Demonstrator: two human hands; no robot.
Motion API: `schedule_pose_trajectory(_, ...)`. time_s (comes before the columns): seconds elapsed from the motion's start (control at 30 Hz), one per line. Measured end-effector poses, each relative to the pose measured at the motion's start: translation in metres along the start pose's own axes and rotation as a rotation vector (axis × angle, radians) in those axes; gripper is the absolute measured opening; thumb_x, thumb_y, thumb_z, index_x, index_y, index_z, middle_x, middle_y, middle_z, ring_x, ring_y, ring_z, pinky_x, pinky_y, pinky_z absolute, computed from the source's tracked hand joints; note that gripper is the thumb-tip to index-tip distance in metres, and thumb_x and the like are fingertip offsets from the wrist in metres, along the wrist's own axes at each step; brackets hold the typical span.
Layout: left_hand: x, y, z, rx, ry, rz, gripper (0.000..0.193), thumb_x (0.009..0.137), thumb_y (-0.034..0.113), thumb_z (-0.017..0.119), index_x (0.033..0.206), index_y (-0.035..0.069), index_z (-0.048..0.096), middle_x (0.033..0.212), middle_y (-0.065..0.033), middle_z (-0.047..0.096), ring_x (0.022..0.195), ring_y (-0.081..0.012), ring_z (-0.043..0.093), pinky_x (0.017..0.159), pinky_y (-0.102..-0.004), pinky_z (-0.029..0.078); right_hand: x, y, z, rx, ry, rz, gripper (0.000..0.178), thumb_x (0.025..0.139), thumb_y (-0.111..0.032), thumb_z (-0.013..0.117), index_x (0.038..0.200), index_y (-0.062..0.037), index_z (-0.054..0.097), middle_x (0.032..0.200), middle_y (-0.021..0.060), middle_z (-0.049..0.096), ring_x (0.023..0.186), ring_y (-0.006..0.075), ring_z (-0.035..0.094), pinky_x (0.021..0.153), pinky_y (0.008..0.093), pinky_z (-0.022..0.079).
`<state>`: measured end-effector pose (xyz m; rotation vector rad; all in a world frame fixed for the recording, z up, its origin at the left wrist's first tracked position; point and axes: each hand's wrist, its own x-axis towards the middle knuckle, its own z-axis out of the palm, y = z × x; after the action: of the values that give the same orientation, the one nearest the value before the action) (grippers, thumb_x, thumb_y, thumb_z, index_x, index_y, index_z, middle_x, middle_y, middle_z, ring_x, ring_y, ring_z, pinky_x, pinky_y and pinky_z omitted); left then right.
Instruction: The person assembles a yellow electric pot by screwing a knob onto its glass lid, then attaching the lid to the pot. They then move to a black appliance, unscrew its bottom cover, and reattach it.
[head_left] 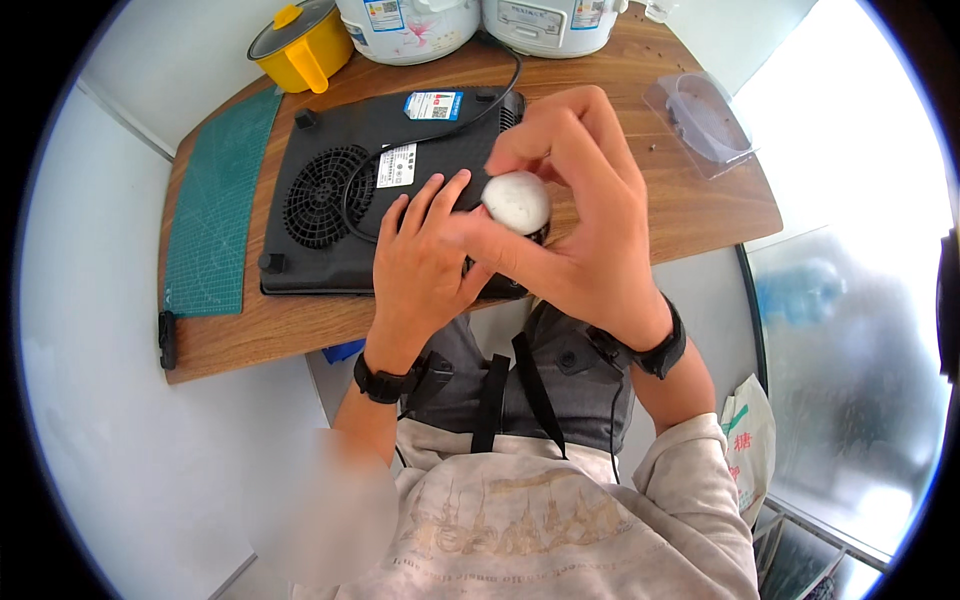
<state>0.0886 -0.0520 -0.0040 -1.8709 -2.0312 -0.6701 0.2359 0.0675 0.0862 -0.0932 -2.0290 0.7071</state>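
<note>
A black induction cooker [320, 120] lies upside down on the table, its vent grille [328, 196], rubber feet and labels facing up. My left hand [425, 235] rests on its underside near the front edge, fingers stretched out and apart. Above the cooker's right end, my right hand [590, 215] curves thumb and fingers around a white, round, domed thing [517, 202]. Its lower part is hidden, so I cannot tell its kind. The cooker's black power cord [352, 205] loops over the underside, partly behind my left hand.
On the wooden table [640, 215], a green cutting mat [215, 215] lies left. A yellow pot [305, 45] and two white rice cookers [410, 30] stand at the back. A clear plastic tray [705, 125] sits right, with small dark bits nearby. A black clip-like thing [167, 340] is at the left edge.
</note>
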Motion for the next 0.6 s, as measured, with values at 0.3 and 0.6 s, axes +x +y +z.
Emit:
schedule_pose_trajectory(0.3, 0.002, 0.003, -0.001, 0.045, -0.048, -0.006, 0.041, 0.089, 0.04, 0.062, 0.115, 0.01, 0.071, 0.147, -0.0097, 0.052, 0.137, -0.0308, 0.048, 0.11, -0.0512, 0.037, -0.008, -0.012, -0.013, 0.224, -0.019, 0.096, 0.034, 0.073, -0.006, 0.082, 0.104, -0.0004, 0.072, 0.102, 0.0129, 0.063, 0.088, 0.0221, 0.065, 0.079, 0.0294, 0.053)
schedule_pose_trajectory(0.6, 0.001, 0.002, -0.001, 0.042, -0.049, -0.011, 0.038, 0.084, 0.036, 0.065, 0.109, 0.008, 0.072, 0.146, -0.0111, 0.054, 0.138, -0.0312, 0.048, 0.11, -0.0506, 0.037, -0.008, -0.015, -0.01, 0.107, -0.003, 0.057, 0.035, 0.072, 0.002, 0.072, 0.107, 0.0005, 0.073, 0.109, 0.0158, 0.066, 0.093, 0.0255, 0.067, 0.081, 0.0325, 0.055)
